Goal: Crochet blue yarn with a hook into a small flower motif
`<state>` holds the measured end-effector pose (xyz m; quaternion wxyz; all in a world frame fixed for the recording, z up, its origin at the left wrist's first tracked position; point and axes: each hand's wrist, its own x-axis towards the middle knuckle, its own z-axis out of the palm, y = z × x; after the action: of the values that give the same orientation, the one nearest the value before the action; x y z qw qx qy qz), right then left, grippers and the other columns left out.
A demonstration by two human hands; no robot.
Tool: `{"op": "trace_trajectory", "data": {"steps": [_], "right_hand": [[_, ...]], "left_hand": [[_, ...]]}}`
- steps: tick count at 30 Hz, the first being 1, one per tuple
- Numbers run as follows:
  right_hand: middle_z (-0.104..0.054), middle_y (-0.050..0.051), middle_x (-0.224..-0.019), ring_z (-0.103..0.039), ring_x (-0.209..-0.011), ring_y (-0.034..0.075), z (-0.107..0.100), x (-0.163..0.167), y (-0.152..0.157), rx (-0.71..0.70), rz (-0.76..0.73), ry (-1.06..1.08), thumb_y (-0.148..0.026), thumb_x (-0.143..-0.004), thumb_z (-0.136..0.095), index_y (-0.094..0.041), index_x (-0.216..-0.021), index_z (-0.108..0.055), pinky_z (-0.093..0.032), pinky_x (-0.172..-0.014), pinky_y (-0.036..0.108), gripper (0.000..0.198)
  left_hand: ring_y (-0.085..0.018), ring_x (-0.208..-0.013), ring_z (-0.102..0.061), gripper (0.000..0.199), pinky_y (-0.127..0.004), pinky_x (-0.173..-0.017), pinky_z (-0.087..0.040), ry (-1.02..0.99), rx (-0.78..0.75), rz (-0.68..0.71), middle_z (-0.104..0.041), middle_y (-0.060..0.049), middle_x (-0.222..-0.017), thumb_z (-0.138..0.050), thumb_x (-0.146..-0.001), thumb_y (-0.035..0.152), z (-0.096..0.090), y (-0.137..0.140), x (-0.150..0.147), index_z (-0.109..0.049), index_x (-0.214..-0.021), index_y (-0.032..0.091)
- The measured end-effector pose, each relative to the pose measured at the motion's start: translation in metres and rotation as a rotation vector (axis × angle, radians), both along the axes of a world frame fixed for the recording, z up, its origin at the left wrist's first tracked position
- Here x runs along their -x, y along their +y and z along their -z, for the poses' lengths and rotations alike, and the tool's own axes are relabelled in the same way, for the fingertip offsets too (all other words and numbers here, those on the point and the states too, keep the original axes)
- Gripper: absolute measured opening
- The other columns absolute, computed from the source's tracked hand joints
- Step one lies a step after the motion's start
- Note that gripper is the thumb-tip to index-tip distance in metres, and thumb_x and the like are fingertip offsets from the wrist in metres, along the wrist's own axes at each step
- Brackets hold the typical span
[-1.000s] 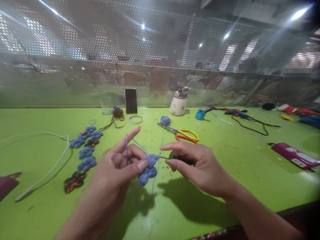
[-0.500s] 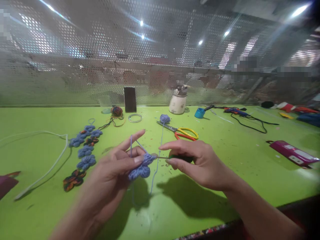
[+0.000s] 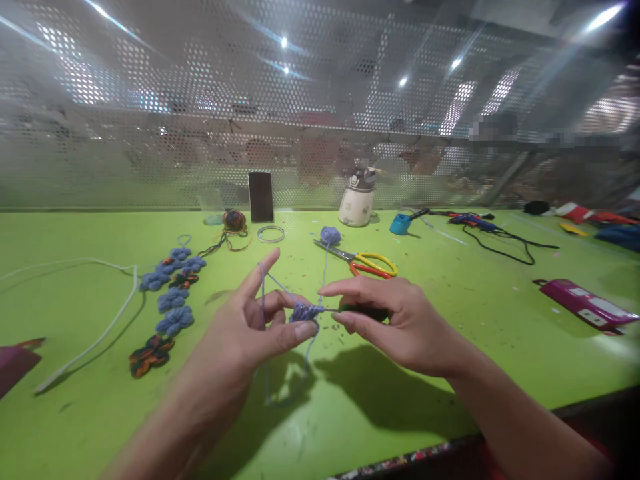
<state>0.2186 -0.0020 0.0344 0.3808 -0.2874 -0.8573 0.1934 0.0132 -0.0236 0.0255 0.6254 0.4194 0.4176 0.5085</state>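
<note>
Perforated grey panelling (image 3: 310,120) is rising beyond the scissors (image 3: 355,258), blurring whatever is lying behind its holes, and a bright green tabletop (image 3: 400,427) is spreading beneath them. Nearer than the scissors, the left hand (image 3: 255,327) is gripping a small lavender-blue crocheted piece (image 3: 304,311) between thumb and fingers, the thumb covering its lower part, so its full outline is not showing. A strand of yarn (image 3: 263,293) is looping over the raised index finger. Just below the scissors, the right hand (image 3: 405,320) is pinching a slim crochet hook (image 3: 331,309); its fingers are hiding most of the dark green handle, and the thin shaft is running into the stitches, where the tip is impossible to make out. Both forearms (image 3: 505,407) are being cut off. Just beyond the scissors' blades, a fuzzy ball of matching yarn (image 3: 330,235) is sitting. Glossy yellow and red loops are forming the scissors' handles. Left of the scissors, puffy, petalled crochet flowers (image 3: 173,300) are lying in a branching row, some blue, some mottled black and orange. Right of the scissors, a shiny magenta case (image 3: 575,300) is lying, its markings too blurred to read.
</note>
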Motion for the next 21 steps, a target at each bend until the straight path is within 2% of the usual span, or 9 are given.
{"op": "trace_trajectory", "data": {"steps": [6, 10, 18, 21], "right_hand": [[-0.075, 0.005, -0.095, -0.066, -0.075, 0.008, 0.002, 0.001, 0.001, 0.007, -0.002, 0.007, -0.011, -0.088, -0.063, -0.011, -0.114, -0.069, -0.051, -0.068, 0.016, 0.026], [-0.075, 0.005, -0.095, -0.066, -0.076, 0.008, 0.001, 0.001, 0.0, 0.001, -0.006, 0.003, -0.009, -0.087, -0.064, -0.01, -0.112, -0.069, -0.051, -0.07, 0.016, 0.026], [-0.07, 0.0, -0.079, -0.058, -0.062, 0.006, -0.001, -0.005, 0.0, 0.05, -0.042, -0.006, -0.009, -0.086, -0.065, -0.011, -0.115, -0.068, -0.047, -0.058, 0.014, 0.029], [-0.067, -0.001, -0.073, -0.055, -0.058, 0.005, -0.002, -0.007, 0.001, 0.066, -0.079, -0.005, -0.01, -0.087, -0.065, -0.01, -0.115, -0.067, -0.045, -0.056, 0.015, 0.028]], "left_hand": [[-0.013, -0.069, -0.062, 0.105, -0.026, -0.069, -0.049, -0.033, -0.013, -0.029, -0.069, 0.001, -0.077, -0.086, -0.062, 0.011, -0.001, 0.0, 0.0, -0.033, -0.15, 0.029], [-0.012, -0.063, -0.062, 0.109, -0.023, -0.063, -0.049, -0.094, -0.011, 0.037, -0.07, 0.0, -0.072, -0.086, -0.062, 0.009, -0.001, 0.0, 0.003, -0.028, -0.152, 0.025], [-0.01, -0.062, -0.059, 0.106, -0.019, -0.059, -0.045, -0.128, 0.026, 0.135, -0.069, -0.001, -0.073, -0.085, -0.063, 0.007, -0.003, -0.002, 0.009, -0.029, -0.152, 0.024], [-0.009, -0.063, -0.058, 0.101, -0.018, -0.059, -0.045, -0.153, 0.055, 0.146, -0.067, 0.0, -0.073, -0.084, -0.064, 0.006, -0.005, -0.004, 0.01, -0.035, -0.15, 0.025]]}}
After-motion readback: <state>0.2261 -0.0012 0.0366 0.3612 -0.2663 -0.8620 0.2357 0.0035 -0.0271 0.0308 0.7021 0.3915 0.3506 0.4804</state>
